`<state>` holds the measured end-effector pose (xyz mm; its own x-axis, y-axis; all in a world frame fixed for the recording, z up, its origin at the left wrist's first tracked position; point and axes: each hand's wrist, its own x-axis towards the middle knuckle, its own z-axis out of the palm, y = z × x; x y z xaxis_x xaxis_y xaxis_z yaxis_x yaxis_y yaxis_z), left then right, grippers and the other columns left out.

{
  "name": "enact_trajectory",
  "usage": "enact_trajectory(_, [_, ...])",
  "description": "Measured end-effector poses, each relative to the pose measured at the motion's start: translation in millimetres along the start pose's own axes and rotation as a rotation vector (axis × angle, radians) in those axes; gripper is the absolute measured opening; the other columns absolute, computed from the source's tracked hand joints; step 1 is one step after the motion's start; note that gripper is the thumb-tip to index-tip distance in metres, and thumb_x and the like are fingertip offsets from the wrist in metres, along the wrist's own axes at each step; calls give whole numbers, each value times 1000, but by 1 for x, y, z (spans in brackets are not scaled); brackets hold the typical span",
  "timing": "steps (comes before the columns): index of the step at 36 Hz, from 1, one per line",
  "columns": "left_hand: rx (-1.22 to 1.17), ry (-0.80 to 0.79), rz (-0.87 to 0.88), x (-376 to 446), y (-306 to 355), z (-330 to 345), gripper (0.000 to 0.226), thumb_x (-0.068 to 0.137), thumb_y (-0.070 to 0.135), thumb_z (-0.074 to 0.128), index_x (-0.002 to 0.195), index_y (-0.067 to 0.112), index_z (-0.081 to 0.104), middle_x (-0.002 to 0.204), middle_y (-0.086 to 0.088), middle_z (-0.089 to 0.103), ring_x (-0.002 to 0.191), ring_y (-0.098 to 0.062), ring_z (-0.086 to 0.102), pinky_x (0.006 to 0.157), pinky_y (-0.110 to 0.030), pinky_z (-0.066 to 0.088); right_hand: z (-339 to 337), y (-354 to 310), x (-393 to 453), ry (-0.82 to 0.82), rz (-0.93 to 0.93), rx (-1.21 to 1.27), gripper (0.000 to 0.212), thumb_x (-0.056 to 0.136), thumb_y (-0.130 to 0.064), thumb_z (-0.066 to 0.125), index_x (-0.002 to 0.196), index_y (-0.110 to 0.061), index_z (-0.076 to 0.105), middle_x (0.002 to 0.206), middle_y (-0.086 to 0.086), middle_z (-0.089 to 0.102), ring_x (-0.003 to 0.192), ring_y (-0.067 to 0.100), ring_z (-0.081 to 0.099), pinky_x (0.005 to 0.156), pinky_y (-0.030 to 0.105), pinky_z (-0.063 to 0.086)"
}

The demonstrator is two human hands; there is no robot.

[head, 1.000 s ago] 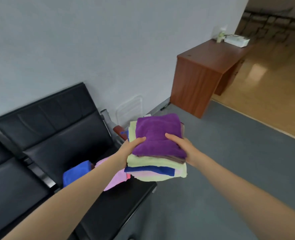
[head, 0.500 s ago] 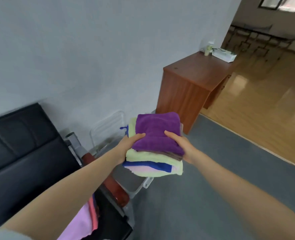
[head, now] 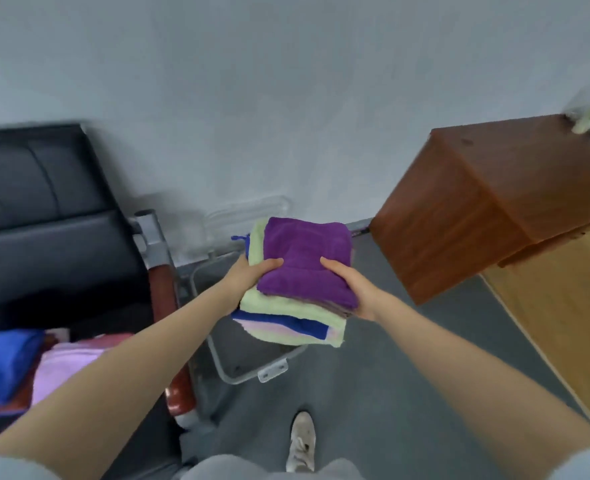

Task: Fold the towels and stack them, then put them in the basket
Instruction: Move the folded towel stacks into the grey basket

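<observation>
Since the stack [head: 295, 289] is soft and floppy, left hand [head: 248, 277] and right hand [head: 352, 292] clamp its sides, thumbs on top, above the basket [head: 252, 372]; probably light, could slump.

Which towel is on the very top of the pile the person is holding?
The purple towel. It lies on top of the held stack, with both thumbs pressing on it. The light green, blue and pink towels are underneath it, showing only at their edges.

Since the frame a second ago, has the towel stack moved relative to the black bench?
Yes. The towel stack, held between left hand and right hand, has moved right off the black bench and is now above the clear basket.
</observation>
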<state>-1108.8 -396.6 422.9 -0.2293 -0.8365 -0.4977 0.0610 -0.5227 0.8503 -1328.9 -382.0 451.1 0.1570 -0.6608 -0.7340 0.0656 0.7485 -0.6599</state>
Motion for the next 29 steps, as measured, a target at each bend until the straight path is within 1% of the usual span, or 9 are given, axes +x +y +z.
enact_trajectory(4, [-73,125,-39,16,-13,0,67,71,40,82,128,23,52,111,-2,70,96,-23,70,84,-40,57,-13,-14,42,-60,82,-114,58,72,-47,73,122,-22,59,108,6,73,103,24,68,88,38,54])
enact_trajectory(9, [-111,213,-132,29,-35,-19,68,70,40,83,128,21,54,112,-4,71,98,-24,70,88,-43,56,-2,-10,88,-112,130,-124,60,74,-38,77,128,-19,57,111,7,72,100,24,70,77,34,57])
enact_trajectory(13, [-149,281,-217,51,-52,-47,77,64,42,86,129,20,52,113,-6,70,97,-26,70,85,-45,57,16,-1,134,-114,120,-158,63,74,-33,79,130,-16,56,113,9,71,103,26,69,85,37,56])
enact_trajectory(16, [-148,290,-264,71,-66,-64,60,76,31,80,128,17,52,112,-8,69,96,-26,69,79,-39,58,23,7,165,-100,147,-170,65,73,-32,80,131,-15,55,114,10,70,104,27,68,91,40,55])
enact_trajectory(18, [-153,299,-316,87,-77,-75,60,77,29,78,129,15,51,111,-9,68,96,-27,69,79,-39,58,27,13,185,-81,171,-165,58,77,-28,78,129,-16,54,112,11,70,100,27,68,84,38,57])
enact_trajectory(20, [-160,302,-337,111,-91,-91,69,72,36,81,130,16,48,113,-8,68,96,-27,69,83,-43,57,31,18,214,-68,184,-150,55,79,-24,77,128,-16,54,112,12,70,98,27,68,78,35,57])
enact_trajectory(22, [-192,318,-358,140,-112,-105,77,67,43,82,130,19,47,114,-7,67,97,-27,68,85,-43,57,33,28,250,-65,201,-147,60,74,-25,79,128,-17,55,112,13,70,100,29,68,83,39,57])
enact_trajectory(26, [-285,397,-335,192,-154,-123,71,64,52,83,123,24,54,110,-4,69,95,-22,69,84,-38,57,34,57,321,-59,230,-145,70,61,-31,87,125,-19,60,109,11,72,103,31,68,95,48,53])
enact_trajectory(29, [-302,435,-348,233,-194,-134,54,71,44,81,117,27,57,103,-2,70,92,-21,69,76,-34,56,29,85,378,-18,240,-166,85,47,-38,94,124,-21,61,106,8,74,100,30,69,94,49,53])
